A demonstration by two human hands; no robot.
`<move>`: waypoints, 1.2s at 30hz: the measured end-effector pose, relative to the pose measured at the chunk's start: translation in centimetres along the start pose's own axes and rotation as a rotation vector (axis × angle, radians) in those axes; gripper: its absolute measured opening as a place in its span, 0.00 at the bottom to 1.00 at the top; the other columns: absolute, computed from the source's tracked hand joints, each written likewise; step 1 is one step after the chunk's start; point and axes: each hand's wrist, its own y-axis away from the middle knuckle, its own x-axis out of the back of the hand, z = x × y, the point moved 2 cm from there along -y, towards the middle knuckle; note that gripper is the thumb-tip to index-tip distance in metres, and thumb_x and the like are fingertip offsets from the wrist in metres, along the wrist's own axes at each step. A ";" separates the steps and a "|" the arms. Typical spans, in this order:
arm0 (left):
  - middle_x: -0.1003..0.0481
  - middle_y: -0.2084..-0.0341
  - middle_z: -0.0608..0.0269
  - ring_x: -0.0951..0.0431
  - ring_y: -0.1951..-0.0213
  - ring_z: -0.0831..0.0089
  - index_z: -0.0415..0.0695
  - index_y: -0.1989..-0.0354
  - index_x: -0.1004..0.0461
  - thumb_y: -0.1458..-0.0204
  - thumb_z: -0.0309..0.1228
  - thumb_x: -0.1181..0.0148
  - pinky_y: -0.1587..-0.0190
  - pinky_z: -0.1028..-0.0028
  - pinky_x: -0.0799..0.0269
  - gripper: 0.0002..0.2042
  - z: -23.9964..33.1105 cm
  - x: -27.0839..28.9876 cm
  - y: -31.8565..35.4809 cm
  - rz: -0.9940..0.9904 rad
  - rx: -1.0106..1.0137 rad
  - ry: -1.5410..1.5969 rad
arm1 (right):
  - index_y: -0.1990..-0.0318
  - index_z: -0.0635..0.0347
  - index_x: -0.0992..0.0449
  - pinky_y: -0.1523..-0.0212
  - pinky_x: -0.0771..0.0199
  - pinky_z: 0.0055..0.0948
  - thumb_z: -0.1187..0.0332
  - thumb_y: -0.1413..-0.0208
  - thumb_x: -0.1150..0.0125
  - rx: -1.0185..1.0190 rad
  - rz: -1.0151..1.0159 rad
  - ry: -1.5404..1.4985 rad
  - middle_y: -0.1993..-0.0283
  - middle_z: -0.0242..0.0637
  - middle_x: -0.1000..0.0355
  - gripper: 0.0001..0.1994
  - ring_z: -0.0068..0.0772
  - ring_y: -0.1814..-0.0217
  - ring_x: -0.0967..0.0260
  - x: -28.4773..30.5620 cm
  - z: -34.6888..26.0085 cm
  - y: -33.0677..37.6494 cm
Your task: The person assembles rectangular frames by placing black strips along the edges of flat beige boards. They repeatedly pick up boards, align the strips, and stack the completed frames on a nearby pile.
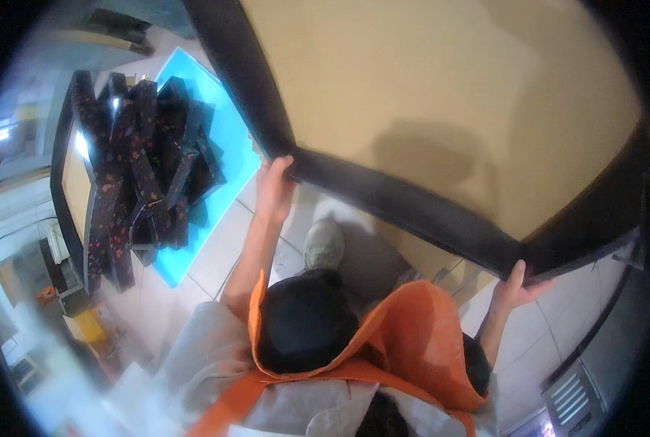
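A large shallow tray [427,87] with a tan inner bottom and dark brown walls fills the upper right of the view. It is held up at a slant above the tiled floor. My left hand [276,191] grips its near left corner, thumb over the dark rim. At the near right corner my right hand [518,288] has its thumb against the wall and its fingers underneath. A soft shadow falls across the tan bottom. What lies below the tray is mostly hidden.
To the left, several dark flower-patterned trays [143,175] are piled crosswise, beside and over a bright blue sheet [226,186]. A grey vented machine panel [572,400] stands at the lower right. A yellow object [86,326] sits among clutter at the left. My shoe [325,244] rests on the tiles.
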 end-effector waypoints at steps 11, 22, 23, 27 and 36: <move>0.31 0.57 0.62 0.29 0.54 0.69 0.46 0.52 0.36 0.47 0.35 0.46 0.55 0.69 0.30 0.15 3.4 -0.7 3.9 -0.008 -0.182 0.172 | 0.37 0.61 0.54 0.45 0.38 0.39 0.86 0.56 0.50 -0.419 0.051 -0.239 0.40 0.46 0.45 0.36 0.41 0.43 0.43 -2.6 -2.6 -2.6; 0.31 0.65 0.65 0.31 0.59 0.71 0.47 0.62 0.32 0.55 0.37 0.42 0.52 0.68 0.34 0.14 15.9 -3.9 12.7 0.334 -0.736 0.585 | 0.35 0.64 0.59 0.38 0.51 0.37 0.61 0.49 0.45 -0.102 -0.860 -0.534 0.35 0.44 0.53 0.38 0.39 0.38 0.49 -21.2 -14.0 -4.7; 0.30 0.64 0.63 0.30 0.59 0.69 0.45 0.61 0.33 0.55 0.38 0.41 0.53 0.67 0.34 0.15 18.7 -2.3 13.0 0.314 -0.751 0.608 | 0.35 0.64 0.59 0.38 0.52 0.38 0.56 0.49 0.46 -0.041 -0.965 -0.608 0.35 0.45 0.54 0.40 0.39 0.37 0.49 -22.8 -16.7 -5.1; 0.32 0.63 0.57 0.31 0.60 0.64 0.42 0.57 0.35 0.56 0.37 0.41 0.56 0.63 0.33 0.19 27.9 8.2 16.5 0.551 -0.861 0.576 | 0.37 0.63 0.54 0.44 0.43 0.36 0.55 0.46 0.47 0.098 -1.258 -0.844 0.35 0.47 0.53 0.35 0.36 0.40 0.44 -25.7 -21.0 -3.7; 0.31 0.65 0.57 0.29 0.66 0.60 0.45 0.60 0.33 0.55 0.40 0.45 0.65 0.61 0.31 0.16 32.9 21.6 13.2 0.778 -0.774 0.529 | 0.44 0.65 0.40 0.57 0.33 0.25 0.70 0.41 0.53 -0.352 -1.102 -0.484 0.49 0.42 0.35 0.18 0.25 0.58 0.34 -23.8 -7.9 -2.7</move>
